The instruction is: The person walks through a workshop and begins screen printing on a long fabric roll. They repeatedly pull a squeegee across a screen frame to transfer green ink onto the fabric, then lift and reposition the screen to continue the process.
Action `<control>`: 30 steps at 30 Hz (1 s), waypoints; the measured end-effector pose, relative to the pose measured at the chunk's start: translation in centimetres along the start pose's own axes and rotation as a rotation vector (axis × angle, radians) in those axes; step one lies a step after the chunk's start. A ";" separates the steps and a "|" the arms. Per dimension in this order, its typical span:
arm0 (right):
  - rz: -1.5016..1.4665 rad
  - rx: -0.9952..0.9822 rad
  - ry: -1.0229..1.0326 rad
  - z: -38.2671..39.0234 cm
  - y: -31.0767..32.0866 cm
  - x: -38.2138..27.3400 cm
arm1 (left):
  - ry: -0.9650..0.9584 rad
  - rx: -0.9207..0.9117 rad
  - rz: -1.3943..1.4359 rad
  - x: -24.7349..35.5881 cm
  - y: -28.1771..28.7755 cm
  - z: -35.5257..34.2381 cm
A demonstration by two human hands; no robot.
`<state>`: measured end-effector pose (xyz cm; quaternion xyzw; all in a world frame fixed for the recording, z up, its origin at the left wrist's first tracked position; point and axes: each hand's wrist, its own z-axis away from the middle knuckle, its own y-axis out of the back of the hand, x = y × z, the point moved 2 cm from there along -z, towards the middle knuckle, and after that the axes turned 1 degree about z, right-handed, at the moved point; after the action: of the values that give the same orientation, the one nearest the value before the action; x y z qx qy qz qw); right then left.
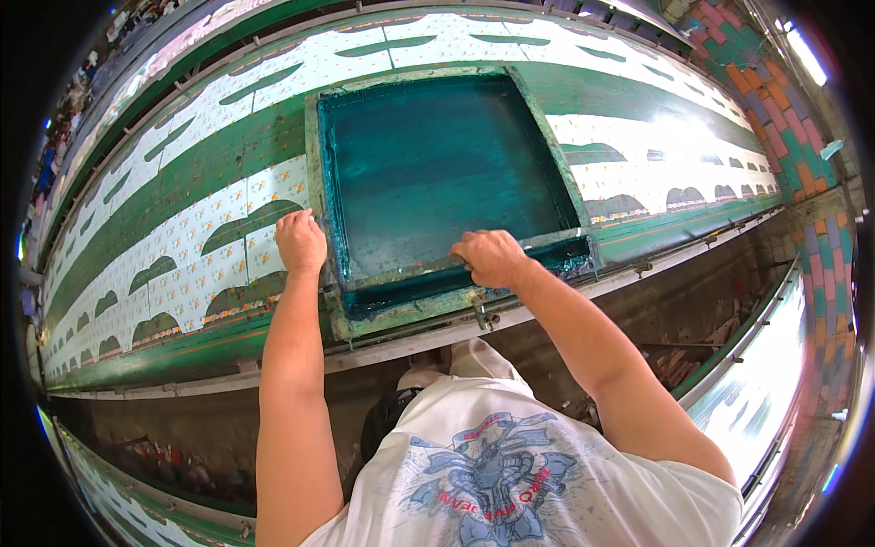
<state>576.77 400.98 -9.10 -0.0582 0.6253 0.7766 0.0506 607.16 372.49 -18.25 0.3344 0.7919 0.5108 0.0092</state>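
A screen-printing frame [553, 150] lies on the long printing table, its mesh [437, 164] covered in dark teal ink. My left hand [301, 242] is closed at the frame's left rail, fingers curled against its outer edge. At the near side of the screen, my right hand [493, 258] grips a squeegee [401, 275] that spans the frame's width. The squeegee's blade is hidden in the dark ink by the near rail. Under and around the frame lie white fabric pieces [214, 214] with small orange motifs.
The green table [118, 365] stretches left and right, with a metal rail [383, 353] along its near edge. A metal fitting [483, 315] sits on that rail. Behind me stands another table [766, 356]. Coloured paving [788, 109] covers the floor at the right.
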 end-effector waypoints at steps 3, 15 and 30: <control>0.012 0.091 0.044 1.9 -0.7 -0.8 | 0.124 -0.073 -0.085 0.6 -0.1 0.0; -0.289 0.223 0.211 6.1 -2.3 3.3 | 0.456 -0.067 -0.059 2.3 0.0 1.2; -0.945 0.699 -0.178 9.1 -4.0 31.7 | 0.693 -0.170 -0.329 2.8 0.5 1.2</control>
<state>545.80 410.93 -15.90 -0.2446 0.7437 0.4197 0.4593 605.73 375.08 -17.49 0.0085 0.7460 0.6488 -0.1495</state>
